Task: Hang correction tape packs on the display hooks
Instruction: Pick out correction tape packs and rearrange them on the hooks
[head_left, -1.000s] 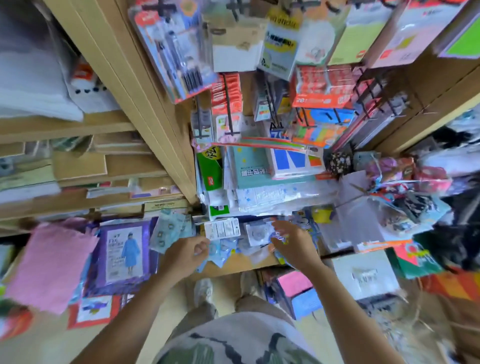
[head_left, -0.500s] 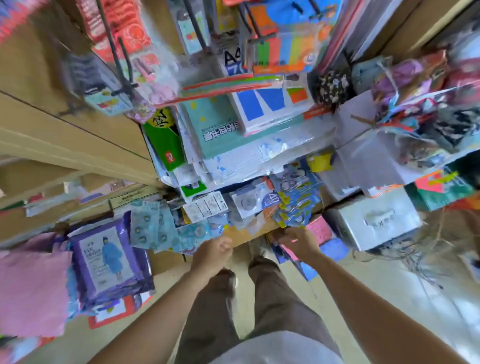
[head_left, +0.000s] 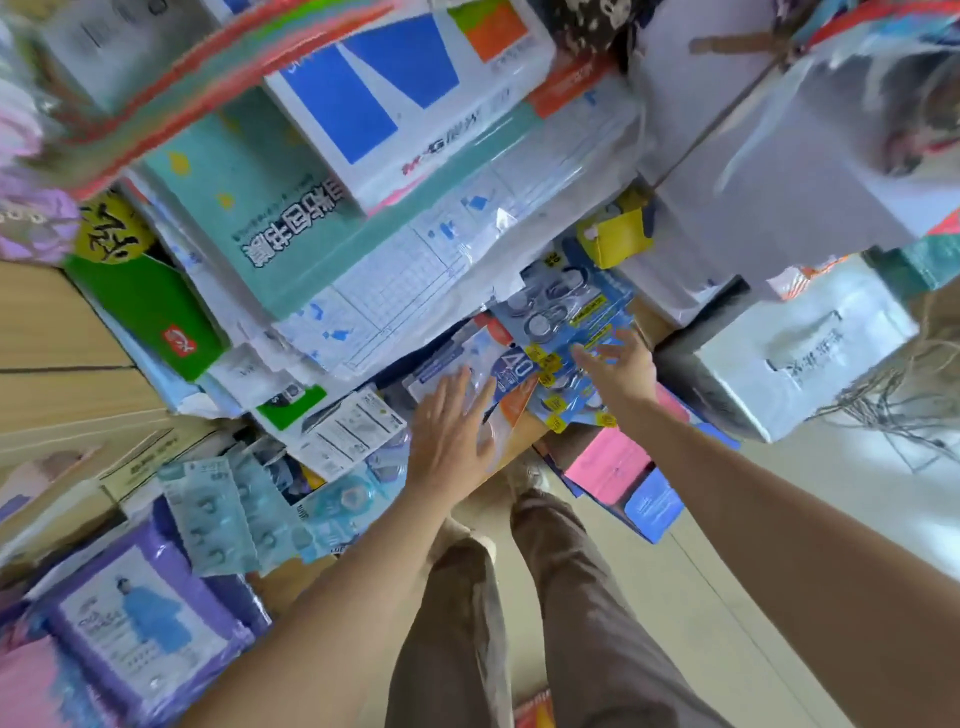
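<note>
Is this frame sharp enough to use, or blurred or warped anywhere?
Head view: motion blur streaks the top left corner; left hand, right hand and the blue tape packs are fairly sharp; wide-angle lens bends the edges; light is soft and even, with mild glare on the plastic wrap.

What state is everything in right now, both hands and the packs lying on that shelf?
Left hand, open, fingers flat on the pack marked 40.
Right hand, open, fingers spread over the blue correction tape packs.
Blue correction tape packs, lying in a loose pile, not hung.
Purple raincoat pack, lying flat, untouched.
</note>
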